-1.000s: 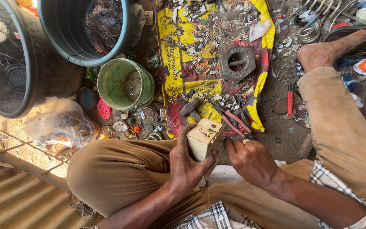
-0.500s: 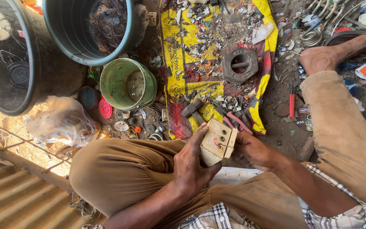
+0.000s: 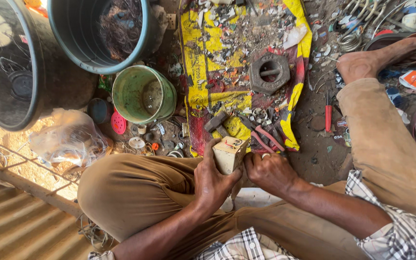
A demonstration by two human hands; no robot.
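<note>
Your left hand (image 3: 213,180) and right hand (image 3: 268,171) both clamped the beige switch box (image 3: 230,153), with the green bucket (image 3: 143,94) at ten o'clock.

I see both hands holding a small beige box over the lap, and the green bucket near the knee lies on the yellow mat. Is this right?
Not quite. The head view shows the green bucket on the bare ground to the left of the yellow mat, not on it. The rest holds: the left hand and the right hand both hold the small beige box over the lap.
</note>
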